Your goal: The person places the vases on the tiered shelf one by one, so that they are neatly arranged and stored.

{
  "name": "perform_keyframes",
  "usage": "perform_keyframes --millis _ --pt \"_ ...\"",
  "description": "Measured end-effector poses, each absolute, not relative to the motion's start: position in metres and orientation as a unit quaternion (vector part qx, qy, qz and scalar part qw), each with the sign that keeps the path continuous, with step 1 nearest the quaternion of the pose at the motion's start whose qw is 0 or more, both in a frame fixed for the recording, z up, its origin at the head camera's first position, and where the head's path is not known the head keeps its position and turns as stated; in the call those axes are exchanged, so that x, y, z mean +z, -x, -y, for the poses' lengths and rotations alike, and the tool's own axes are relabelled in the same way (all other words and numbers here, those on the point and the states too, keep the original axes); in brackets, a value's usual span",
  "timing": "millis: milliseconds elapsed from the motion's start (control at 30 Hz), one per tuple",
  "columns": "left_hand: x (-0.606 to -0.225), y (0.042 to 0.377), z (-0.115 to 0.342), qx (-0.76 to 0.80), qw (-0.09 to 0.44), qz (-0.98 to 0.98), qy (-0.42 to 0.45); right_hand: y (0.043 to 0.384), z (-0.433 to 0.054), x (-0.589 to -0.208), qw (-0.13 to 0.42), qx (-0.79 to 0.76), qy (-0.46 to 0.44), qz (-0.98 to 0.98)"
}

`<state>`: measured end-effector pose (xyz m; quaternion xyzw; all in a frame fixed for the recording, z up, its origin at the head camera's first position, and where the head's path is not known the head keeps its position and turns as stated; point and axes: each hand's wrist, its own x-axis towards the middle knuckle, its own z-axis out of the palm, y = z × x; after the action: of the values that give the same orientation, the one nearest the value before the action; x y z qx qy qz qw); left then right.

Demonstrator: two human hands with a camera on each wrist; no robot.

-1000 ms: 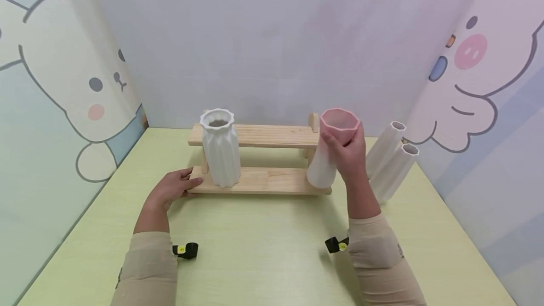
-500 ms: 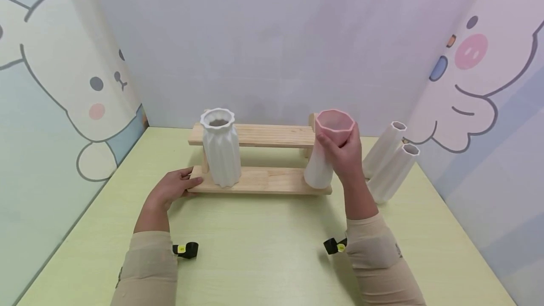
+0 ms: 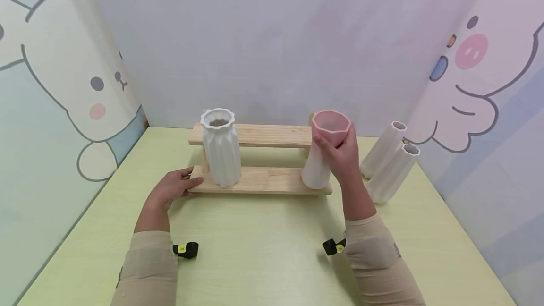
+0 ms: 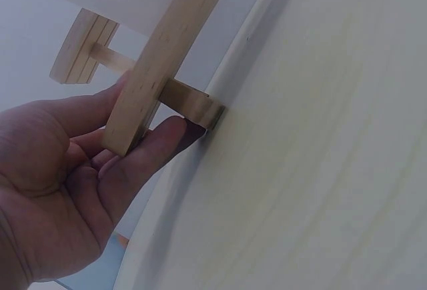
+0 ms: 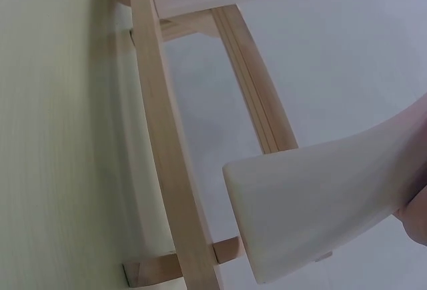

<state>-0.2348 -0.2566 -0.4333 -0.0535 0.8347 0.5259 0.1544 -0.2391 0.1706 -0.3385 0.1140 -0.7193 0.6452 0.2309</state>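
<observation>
My right hand (image 3: 343,155) grips a pink-and-white vase (image 3: 318,169) near its pink rim, thumb on the near side. The vase leans over the right end of a two-tier wooden shelf (image 3: 272,181). In the right wrist view a gap shows between the base of this vase (image 5: 313,203) and the lower board (image 5: 163,130). My left hand (image 3: 172,187) holds the left end of the lower board. The left wrist view has this hand (image 4: 80,170) with fingers on both sides of the board end (image 4: 143,97). A white fluted vase (image 3: 223,157) stands on the lower board's left part.
Two slim white vases (image 3: 384,150) (image 3: 393,174) stand on the light green table (image 3: 263,249) right of the shelf. The upper board (image 3: 274,135) runs behind the lower one. Walls printed with cartoon animals enclose the table at the back and sides.
My right hand has carried the pink-and-white vase a little to the left and slightly lower over the shelf's right end. The left hand has stayed where it was.
</observation>
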Motion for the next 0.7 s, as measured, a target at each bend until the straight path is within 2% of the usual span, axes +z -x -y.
perform_keyframes --millis 700 --pt "-0.433 0.234 0.257 0.537 0.156 -0.828 0.049 0.24 -0.16 -0.343 0.228 0.656 -0.133 0.707"
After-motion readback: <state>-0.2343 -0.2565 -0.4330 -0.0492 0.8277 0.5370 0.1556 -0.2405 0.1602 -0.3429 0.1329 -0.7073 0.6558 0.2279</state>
